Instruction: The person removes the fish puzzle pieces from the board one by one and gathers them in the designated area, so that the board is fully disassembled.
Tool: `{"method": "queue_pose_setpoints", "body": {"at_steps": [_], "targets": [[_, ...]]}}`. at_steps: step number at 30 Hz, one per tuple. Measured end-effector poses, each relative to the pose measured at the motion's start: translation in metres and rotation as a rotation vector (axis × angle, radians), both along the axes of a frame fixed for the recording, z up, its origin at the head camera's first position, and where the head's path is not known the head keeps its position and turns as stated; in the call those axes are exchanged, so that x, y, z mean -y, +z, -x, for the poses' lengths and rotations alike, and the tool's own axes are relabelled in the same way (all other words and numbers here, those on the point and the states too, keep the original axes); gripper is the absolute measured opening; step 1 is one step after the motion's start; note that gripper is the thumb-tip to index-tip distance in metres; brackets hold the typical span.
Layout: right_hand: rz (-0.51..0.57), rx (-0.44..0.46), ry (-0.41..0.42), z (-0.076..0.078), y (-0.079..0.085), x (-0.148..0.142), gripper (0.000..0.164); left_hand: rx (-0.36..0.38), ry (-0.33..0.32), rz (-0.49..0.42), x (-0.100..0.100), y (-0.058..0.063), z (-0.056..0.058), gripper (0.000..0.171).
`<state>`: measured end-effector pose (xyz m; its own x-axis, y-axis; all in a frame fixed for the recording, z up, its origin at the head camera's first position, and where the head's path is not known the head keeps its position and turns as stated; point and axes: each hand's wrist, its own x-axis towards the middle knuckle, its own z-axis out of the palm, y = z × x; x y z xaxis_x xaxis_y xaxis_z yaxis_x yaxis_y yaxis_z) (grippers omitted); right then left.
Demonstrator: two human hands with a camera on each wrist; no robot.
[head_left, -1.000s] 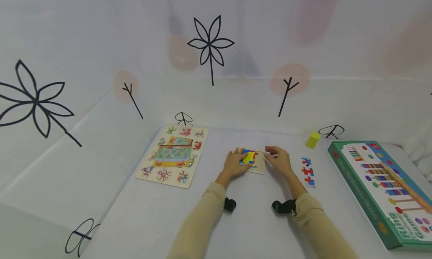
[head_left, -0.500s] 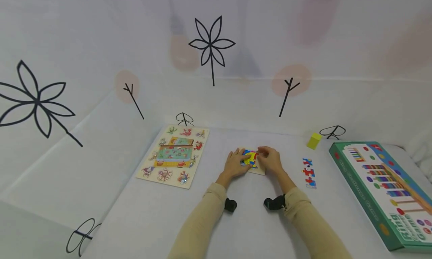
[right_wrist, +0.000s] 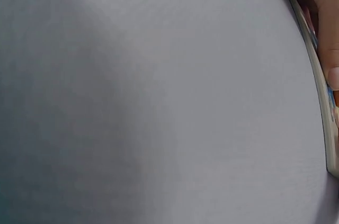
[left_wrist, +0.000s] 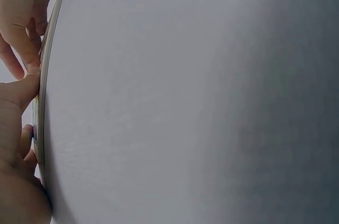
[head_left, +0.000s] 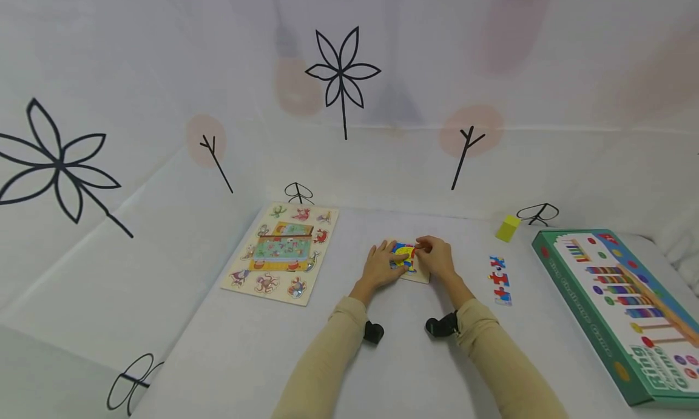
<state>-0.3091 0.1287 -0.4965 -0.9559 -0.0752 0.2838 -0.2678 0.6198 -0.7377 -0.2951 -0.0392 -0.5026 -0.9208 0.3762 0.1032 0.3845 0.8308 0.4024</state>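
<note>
A small wooden jigsaw board [head_left: 420, 278] with blue, yellow and red pieces [head_left: 405, 255] lies flat on the white table in the head view. My left hand [head_left: 378, 268] rests across its left side, fingers spread and fairly straight, thumb on top. The left wrist view shows this hand [left_wrist: 13, 134] low at the left, by the board's edge [left_wrist: 46, 75]. At the board's far right part, my right hand [head_left: 437, 258] pinches a puzzle piece with bent thumb and fingers; the hand itself mostly covers it. In the right wrist view, my left thumb [right_wrist: 331, 49] lies over the board.
Several loose blue and red puzzle pieces [head_left: 499, 279] lie in a strip to the right. Beyond them are a yellow block [head_left: 508, 228] and a large green ring game box [head_left: 617, 310]. A sea-creature picture board [head_left: 280, 252] lies at the left, near the printed curtain [head_left: 382, 164].
My right hand has moved left from beside the board onto its right part, then stayed there. The left hand has kept its place on the board.
</note>
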Motion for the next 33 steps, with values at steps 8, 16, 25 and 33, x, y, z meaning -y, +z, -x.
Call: {"method": "queue_pose_setpoints", "body": {"at_steps": [8,16,25,33], "targets": [[0.026,0.048,0.01,0.0024,0.0034,0.0002,0.03,0.012,0.007,-0.016,0.0,0.003,-0.0022,0.035],[0.013,0.109,0.051,0.0059,0.0003,0.0011,0.032,0.017,0.005,-0.017,0.0003,0.002,-0.0018,0.035],[0.003,0.121,0.106,0.0032,0.0016,0.0014,0.03,0.022,0.008,-0.023,0.0002,0.0,0.0005,0.035],[0.016,0.082,0.056,-0.0012,0.0028,0.0031,0.025,0.02,0.007,-0.03,0.0003,0.0008,-0.0007,0.035]]}}
